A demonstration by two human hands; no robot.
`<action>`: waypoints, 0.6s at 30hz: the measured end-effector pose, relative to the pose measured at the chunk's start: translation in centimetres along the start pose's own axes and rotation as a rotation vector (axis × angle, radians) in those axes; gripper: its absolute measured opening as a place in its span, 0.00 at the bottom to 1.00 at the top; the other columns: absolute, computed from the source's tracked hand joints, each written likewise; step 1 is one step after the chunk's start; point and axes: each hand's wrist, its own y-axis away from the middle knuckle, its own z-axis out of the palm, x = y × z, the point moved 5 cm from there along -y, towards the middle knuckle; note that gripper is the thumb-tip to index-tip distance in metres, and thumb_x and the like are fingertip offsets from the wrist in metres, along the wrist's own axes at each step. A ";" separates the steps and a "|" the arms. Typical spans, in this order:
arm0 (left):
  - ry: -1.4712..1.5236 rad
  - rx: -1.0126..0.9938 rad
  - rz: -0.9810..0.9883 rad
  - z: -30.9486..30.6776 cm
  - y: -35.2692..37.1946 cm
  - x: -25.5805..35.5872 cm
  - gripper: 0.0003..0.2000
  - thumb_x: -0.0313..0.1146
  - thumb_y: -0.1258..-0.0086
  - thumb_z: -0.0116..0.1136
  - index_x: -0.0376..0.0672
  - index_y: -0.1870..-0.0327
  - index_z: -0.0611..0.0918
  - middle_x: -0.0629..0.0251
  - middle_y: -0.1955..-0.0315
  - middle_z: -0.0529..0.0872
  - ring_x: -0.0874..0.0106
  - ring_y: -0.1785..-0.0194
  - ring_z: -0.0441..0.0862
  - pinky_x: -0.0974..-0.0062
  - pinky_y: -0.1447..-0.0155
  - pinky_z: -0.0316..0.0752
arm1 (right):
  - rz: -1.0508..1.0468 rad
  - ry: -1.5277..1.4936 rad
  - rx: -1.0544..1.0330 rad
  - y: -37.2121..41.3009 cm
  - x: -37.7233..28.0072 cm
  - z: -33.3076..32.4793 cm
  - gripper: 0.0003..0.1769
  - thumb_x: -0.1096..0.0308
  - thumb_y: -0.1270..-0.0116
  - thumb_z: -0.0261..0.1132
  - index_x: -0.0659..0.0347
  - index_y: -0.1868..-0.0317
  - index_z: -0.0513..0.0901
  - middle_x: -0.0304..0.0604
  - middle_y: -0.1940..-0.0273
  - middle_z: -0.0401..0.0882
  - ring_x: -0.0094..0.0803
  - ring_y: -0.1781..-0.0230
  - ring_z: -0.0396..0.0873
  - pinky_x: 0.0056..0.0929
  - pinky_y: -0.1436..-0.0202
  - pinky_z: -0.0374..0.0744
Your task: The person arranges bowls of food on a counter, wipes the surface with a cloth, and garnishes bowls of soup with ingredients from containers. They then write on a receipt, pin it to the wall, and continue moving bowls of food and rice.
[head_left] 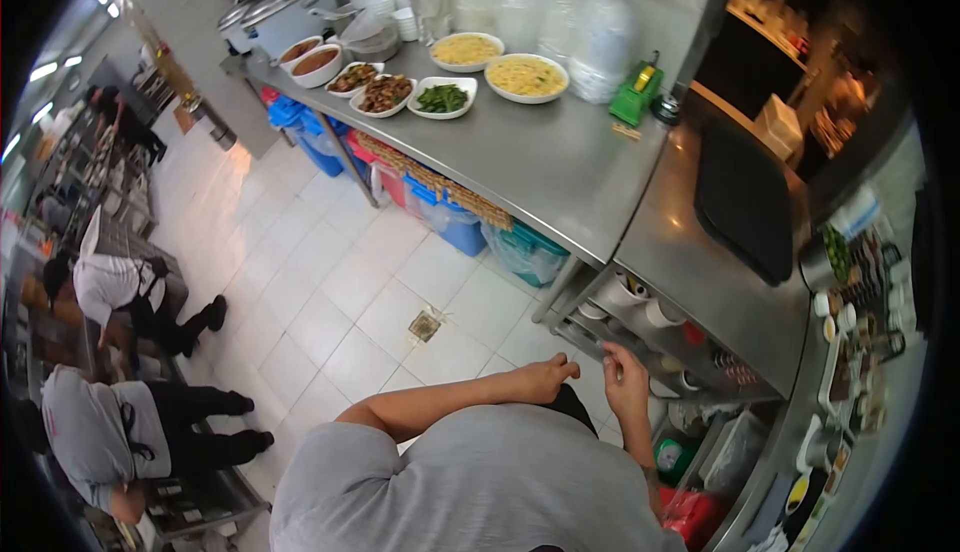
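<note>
My left hand [545,378] is in front of my belly with its fingers curled in, and I see nothing in it. My right hand [626,376] is a short gap away to the right, its fingers loosely bent and apart, holding nothing visible. Neither hand touches anything. Beyond them stands a steel counter [560,192]. On it are two white bowls of yellow food [525,78], a dish of green vegetables [441,99], dishes of browned, chopped food [384,96] and bowls of reddish-brown food [316,66].
A green tool [637,95] and stacked plastic containers [603,47] stand at the counter's back. A black tray [742,197] lies on the steel surface at right. Lidded bins [450,217] sit underneath. A floor drain [425,326] is ahead. Co-workers [125,292] stand at left.
</note>
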 end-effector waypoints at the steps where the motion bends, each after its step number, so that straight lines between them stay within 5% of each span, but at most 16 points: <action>1: 0.032 -0.012 0.016 0.0 -0.1 -1.2 0.17 0.20 0.43 0.45 0.41 0.50 0.72 0.48 0.54 0.72 0.49 0.55 0.76 0.59 0.51 0.71 | -0.053 -0.042 0.017 -1.9 -1.1 0.1 0.15 0.79 0.41 0.57 0.61 0.52 0.78 0.46 0.66 0.77 0.35 0.69 0.77 0.26 0.63 0.76; 5: 0.080 0.031 -0.009 -3.9 -0.3 -4.9 0.16 0.22 0.41 0.44 0.39 0.51 0.75 0.47 0.56 0.75 0.50 0.53 0.76 0.61 0.48 0.70 | -0.119 -0.058 0.081 -8.6 -2.3 -0.1 0.12 0.77 0.39 0.57 0.63 0.54 0.78 0.43 0.71 0.77 0.28 0.72 0.77 0.23 0.64 0.76; 10: 0.175 0.155 -0.187 -12.1 0.0 -8.3 0.14 0.23 0.41 0.44 0.37 0.54 0.77 0.47 0.60 0.80 0.54 0.53 0.77 0.63 0.49 0.71 | 0.062 -0.424 -0.081 -16.8 -1.2 3.7 0.08 0.75 0.34 0.56 0.65 0.56 0.77 0.37 0.70 0.76 0.20 0.74 0.74 0.19 0.68 0.75; 12: 0.239 0.190 -0.351 -16.0 0.5 -9.8 0.14 0.24 0.42 0.45 0.36 0.55 0.77 0.47 0.63 0.81 0.54 0.55 0.78 0.64 0.50 0.72 | 0.075 -0.467 -0.156 -20.3 -2.3 5.3 0.07 0.75 0.34 0.55 0.66 0.57 0.76 0.35 0.71 0.75 0.19 0.73 0.73 0.17 0.68 0.74; 18: 0.331 0.490 -0.406 -27.0 2.6 -17.1 0.21 0.21 0.46 0.40 0.37 0.49 0.74 0.58 0.65 0.79 0.71 0.68 0.78 0.76 0.63 0.74 | 0.108 -0.679 -0.328 -31.0 -6.3 10.1 0.08 0.70 0.31 0.54 0.63 0.56 0.76 0.35 0.72 0.75 0.19 0.76 0.72 0.18 0.73 0.71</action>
